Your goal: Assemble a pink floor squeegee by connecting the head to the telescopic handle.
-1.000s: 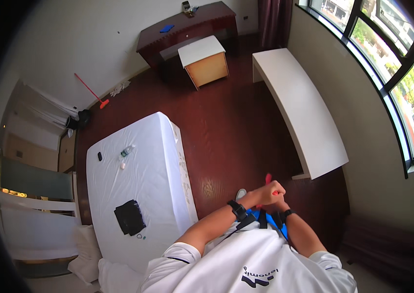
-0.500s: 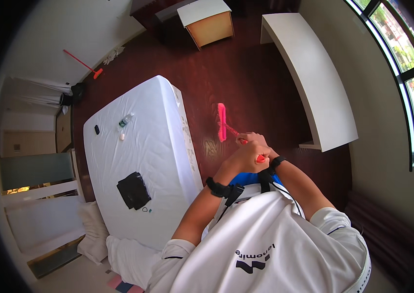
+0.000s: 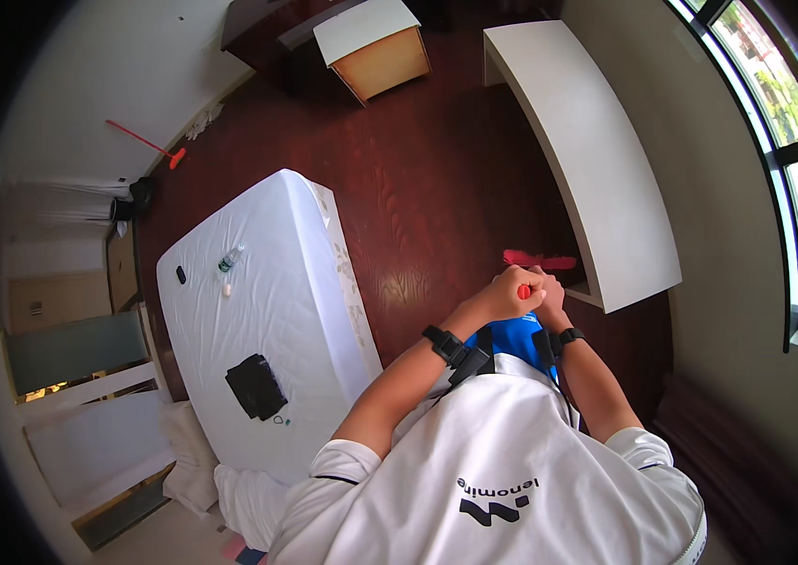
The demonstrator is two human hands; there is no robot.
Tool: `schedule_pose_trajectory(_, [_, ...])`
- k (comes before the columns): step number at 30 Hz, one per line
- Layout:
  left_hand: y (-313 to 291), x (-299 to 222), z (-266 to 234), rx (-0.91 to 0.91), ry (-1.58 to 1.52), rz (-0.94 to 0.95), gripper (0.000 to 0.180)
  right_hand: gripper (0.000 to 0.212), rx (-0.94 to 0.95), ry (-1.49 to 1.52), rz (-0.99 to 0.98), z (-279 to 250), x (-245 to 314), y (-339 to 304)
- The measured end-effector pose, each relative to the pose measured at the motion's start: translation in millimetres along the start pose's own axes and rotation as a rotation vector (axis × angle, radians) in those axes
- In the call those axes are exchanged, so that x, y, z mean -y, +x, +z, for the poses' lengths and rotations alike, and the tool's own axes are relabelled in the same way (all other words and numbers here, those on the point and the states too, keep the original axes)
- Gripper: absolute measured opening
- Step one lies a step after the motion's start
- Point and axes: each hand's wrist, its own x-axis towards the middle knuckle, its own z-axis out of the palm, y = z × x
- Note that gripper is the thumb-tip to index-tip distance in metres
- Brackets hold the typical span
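Both my hands are wrapped round the red handle of a broom [image 3: 549, 260]. At the top end is my left hand [image 3: 504, 294], with the red handle tip showing above its closed fingers. Just beyond it and to its right, my right hand [image 3: 550, 294] grips lower on the handle, partly hidden behind the left. The broom's dark red head lies on the brown wood floor [image 3: 399, 226], close to the near end of a long white desk-like piece [image 3: 606, 169]. Most of the handle is hidden by my hands.
A bed with a white sheet [image 3: 257, 226] stands on the left, bearing a black folded item [image 3: 256, 387], a bottle [image 3: 230, 259] and a small black object [image 3: 181, 274]. A white-topped cabinet [image 3: 370, 47] is at the back. A red long-handled tool [image 3: 149, 143] leans by the far-left wall.
The broom head has swung right, from the floor beside the bed to the white desk-like piece. My hands have moved right with it, still gripping. The view has shifted slightly.
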Motion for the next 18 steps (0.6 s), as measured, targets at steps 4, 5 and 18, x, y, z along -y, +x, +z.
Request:
schedule_pose_trajectory(4, [16, 6, -20, -0.068, -0.064, -0.019, 0.026, 0.018, 0.097, -0.106, -0.157, -3, 13, 35])
schedule_pose_trajectory(5, [14, 9, -26, -0.086, -0.055, -0.025, 0.026, 0.018, 0.107, -0.106, -0.175, -1, 20, 43])
schedule_pose_trajectory(18, [-4, -17, -70, -0.294, 0.540, -0.018, 0.023, 0.027, 0.360, 0.003, -0.661, 7, 158, 129])
